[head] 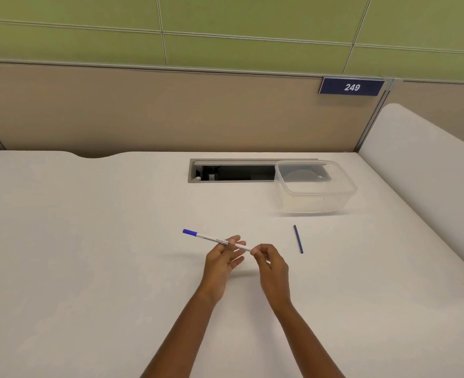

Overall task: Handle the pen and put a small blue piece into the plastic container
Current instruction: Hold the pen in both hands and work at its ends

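1. White desk (89, 241) fills the view, backed by a beige partition (143, 110). A cable slot (233, 173) is cut into the far edge of the desk.
2. The pen (211, 238) is held just above the desk, nearly level, with its blue end (189, 232) pointing left and away. Judgement: this angle keeps the barrel steady while the opposite end is worked.
3. The left hand (221, 261) pinches the barrel near its middle between thumb and forefinger. The other fingers are loosely spread below. Judgement: this hand acts as the brace.
4. The right hand (270, 261) pinches the pen's right end with its fingertips, the remaining fingers curled. Judgement: this grip suits pulling or twisting an end part.
5. A thin blue stick (298, 239) lies flat on the desk, just right of the right hand and apart from it. Judgement: this is probably the blue piece. It lies between the hands and the tub for a short carry.
6. The tub (314, 204) stands open at the far right, its far side over the slot's right end. The stick is not yet in it.
7. Limits of view:
   - The fingers hide the pen's right end, so any part there cannot be made out.
   - Barrel print is too small to read.
   - Grey shapes seen through the clear tub are unclear.
   - Both forearms are cut off at the bottom edge.
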`<state>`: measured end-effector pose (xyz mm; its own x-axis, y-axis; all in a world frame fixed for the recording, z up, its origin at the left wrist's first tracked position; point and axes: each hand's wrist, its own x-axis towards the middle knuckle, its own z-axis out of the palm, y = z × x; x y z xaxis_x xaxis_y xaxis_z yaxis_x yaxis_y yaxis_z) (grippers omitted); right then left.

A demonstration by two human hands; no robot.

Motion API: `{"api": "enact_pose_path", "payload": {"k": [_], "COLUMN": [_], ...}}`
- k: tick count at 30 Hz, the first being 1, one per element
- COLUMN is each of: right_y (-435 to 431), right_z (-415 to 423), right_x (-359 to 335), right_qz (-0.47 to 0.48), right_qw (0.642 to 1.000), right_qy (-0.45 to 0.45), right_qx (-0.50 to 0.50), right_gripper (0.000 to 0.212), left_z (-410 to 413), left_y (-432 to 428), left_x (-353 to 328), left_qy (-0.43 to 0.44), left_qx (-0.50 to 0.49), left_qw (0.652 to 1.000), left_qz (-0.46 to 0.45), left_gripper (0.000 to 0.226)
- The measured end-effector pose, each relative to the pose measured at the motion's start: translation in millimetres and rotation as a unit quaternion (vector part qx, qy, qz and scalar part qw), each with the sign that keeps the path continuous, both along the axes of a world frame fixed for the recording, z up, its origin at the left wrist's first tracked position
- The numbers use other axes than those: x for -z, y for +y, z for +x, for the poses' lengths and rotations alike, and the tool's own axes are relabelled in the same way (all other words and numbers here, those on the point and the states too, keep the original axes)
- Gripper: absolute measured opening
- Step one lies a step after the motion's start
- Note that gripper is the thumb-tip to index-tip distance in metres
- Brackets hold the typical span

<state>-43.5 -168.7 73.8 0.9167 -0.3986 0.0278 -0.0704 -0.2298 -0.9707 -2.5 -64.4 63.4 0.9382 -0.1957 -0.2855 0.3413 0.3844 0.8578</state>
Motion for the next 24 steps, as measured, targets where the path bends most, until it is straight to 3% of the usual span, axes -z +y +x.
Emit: {"api": "enact_pose_path", "payload": {"k": [3, 6, 10, 13, 17, 24], "right_y": [-7.8, -14.5, -20.1, -26.3, -32.3, -27.7], "right_z": [-2.6, -4.0, -1.2, 4.2, 9.5, 11.8], "right_x": [-5.9, -11.7, -23.5, -32.1, -41.4, -52.8], "right_qz": [-0.038, -0.162, -0.388, -0.465, -0.477, -0.326], "right_qw": [0.999, 0.984, 0.909, 0.867, 0.853, 0.925], "right_qy": [-0.025, -0.061, -0.147, -0.171, -0.191, -0.146], "right_qx": [-0.014, -0.028, -0.029, -0.052, -0.098, -0.131], "right_gripper": [0.013, 0.007, 0.005, 0.007, 0.008, 0.013], "left_z": [1.1, 0.2, -1.5, -2.6, -3.0, -3.5], "left_y": [-2.2, -4.8, -6.3, -5.5, -4.2, -3.6], "left_x": [-9.2, -17.8, -24.7, -30.0, -37.8, -49.0], "left_qy": [0.005, 0.015, 0.012, 0.001, -0.014, -0.048], "left_qx": [-0.020, -0.049, -0.074, -0.077, -0.072, -0.060], "left_qw": [0.997, 0.994, 0.991, 0.990, 0.990, 0.990], "left_qz": [-0.069, -0.097, -0.112, -0.119, -0.120, -0.115], "left_gripper": [0.019, 0.016, 0.013, 0.014, 0.014, 0.015]}}
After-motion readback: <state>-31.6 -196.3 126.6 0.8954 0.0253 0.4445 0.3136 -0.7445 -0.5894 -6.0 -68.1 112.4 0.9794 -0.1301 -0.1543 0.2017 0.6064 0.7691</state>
